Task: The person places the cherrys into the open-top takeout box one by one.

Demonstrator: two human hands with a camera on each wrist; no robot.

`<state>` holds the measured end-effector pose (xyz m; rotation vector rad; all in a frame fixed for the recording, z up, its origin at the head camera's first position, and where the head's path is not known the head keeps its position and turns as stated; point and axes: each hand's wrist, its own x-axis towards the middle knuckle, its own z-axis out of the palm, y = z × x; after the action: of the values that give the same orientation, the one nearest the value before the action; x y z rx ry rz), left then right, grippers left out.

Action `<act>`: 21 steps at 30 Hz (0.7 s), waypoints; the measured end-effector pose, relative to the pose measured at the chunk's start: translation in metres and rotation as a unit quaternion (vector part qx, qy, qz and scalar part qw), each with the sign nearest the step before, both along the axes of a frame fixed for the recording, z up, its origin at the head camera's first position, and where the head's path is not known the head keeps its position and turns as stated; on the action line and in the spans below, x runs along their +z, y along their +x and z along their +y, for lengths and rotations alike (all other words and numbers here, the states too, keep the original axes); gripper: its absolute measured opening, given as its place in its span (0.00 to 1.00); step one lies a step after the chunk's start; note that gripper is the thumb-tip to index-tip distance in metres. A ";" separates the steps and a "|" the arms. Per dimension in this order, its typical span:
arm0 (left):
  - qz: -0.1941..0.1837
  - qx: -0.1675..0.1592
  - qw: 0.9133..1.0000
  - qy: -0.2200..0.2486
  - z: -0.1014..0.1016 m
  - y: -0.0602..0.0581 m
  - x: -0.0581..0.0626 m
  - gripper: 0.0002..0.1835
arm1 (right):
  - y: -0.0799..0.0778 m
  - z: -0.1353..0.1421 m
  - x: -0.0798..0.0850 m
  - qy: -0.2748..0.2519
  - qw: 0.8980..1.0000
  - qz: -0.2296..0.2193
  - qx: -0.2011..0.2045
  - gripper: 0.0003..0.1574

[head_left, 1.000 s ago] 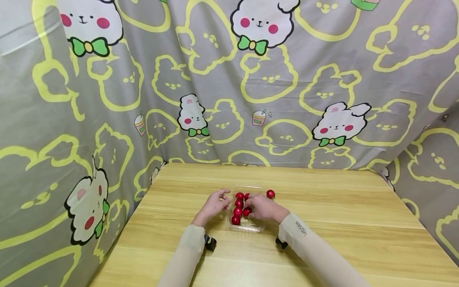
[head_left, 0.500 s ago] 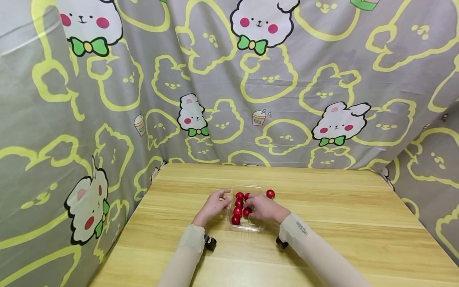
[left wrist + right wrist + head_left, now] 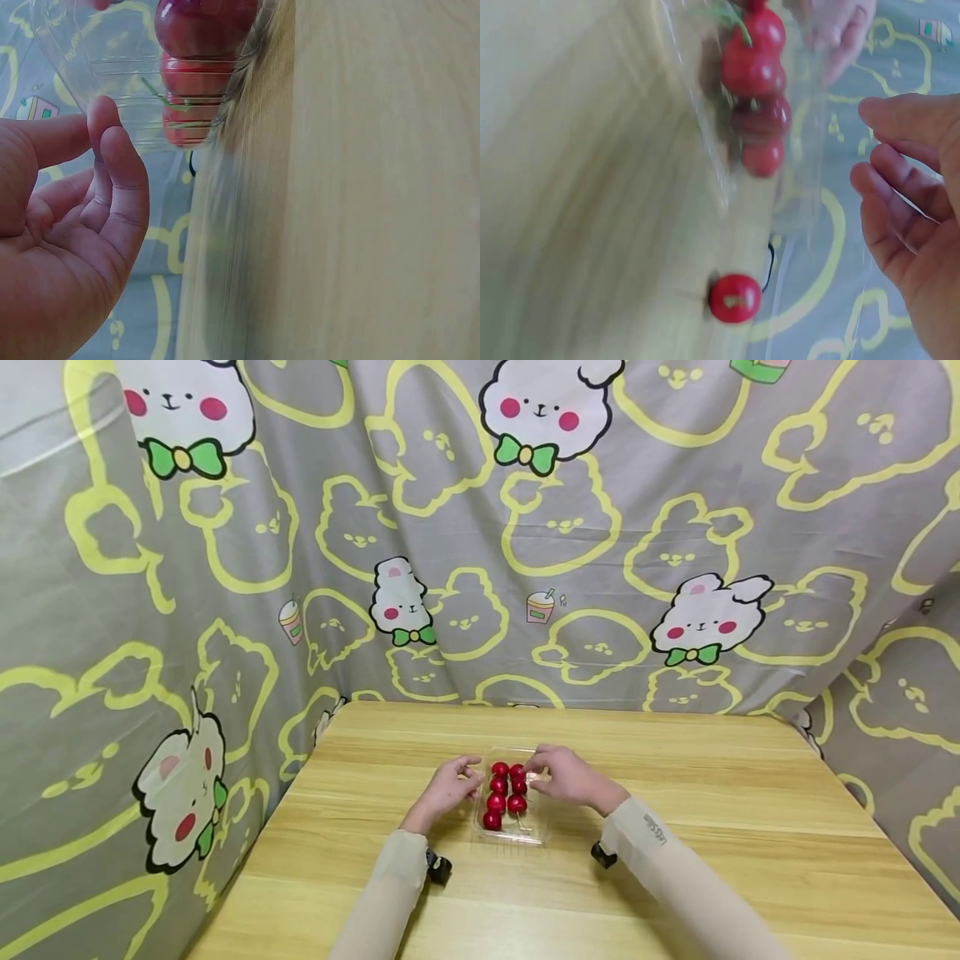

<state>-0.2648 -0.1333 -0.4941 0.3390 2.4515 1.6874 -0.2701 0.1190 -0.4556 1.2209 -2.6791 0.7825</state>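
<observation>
A clear plastic box (image 3: pixel 536 822) in the middle of the table holds several red cherries (image 3: pixel 497 802) in two columns; some green stems show. At its left side, my left hand (image 3: pixel 450 785) pinches the rim between thumb and fingertips, as the left wrist view shows with the hand (image 3: pixel 82 202) close up. Over the box's right edge hovers my right hand (image 3: pixel 570 777), thumb and fingers apart with nothing between them. One loose cherry (image 3: pixel 735 298) lies on the table just beyond the box in the right wrist view; in the head view my right hand hides it.
The wooden table (image 3: pixel 675 860) extends around the box on every side. Behind and to both sides hangs a grey patterned curtain (image 3: pixel 465 543). A small black wrist camera (image 3: pixel 438 867) sits on the left wrist, another camera (image 3: pixel 603 854) on the right.
My right hand has lifted out of the box and moved right, uncovering the right column of cherries and covering the loose one. My left hand stays at the rim.
</observation>
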 end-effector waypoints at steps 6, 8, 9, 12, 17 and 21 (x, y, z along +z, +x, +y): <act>0.001 -0.001 1.000 -0.002 -0.001 -0.003 -0.002 0.23 | -0.011 0.020 0.000 -0.013 0.999 0.010 -0.037 0.11; 0.000 -0.001 1.000 -0.004 -0.002 -0.003 -0.002 0.23 | -0.015 0.026 -0.002 -0.020 0.999 0.008 -0.049 0.11; 0.000 0.000 1.000 -0.004 -0.002 -0.003 -0.002 0.23 | -0.016 0.029 -0.002 -0.025 0.998 0.002 -0.056 0.11; -0.001 0.000 1.000 -0.005 -0.002 -0.003 -0.002 0.23 | -0.019 0.035 -0.004 -0.034 0.997 -0.013 -0.073 0.12; -0.003 0.001 1.000 -0.003 -0.001 -0.001 -0.001 0.23 | -0.023 0.040 -0.008 -0.026 0.995 -0.023 -0.093 0.14; -0.005 0.003 1.000 -0.001 0.000 -0.001 0.000 0.23 | -0.027 0.044 -0.014 -0.017 0.993 -0.042 -0.111 0.17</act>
<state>-0.2655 -0.1336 -0.4939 0.3232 2.4482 1.6853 -0.2970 0.1632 -0.4696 0.8795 -2.7907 0.8585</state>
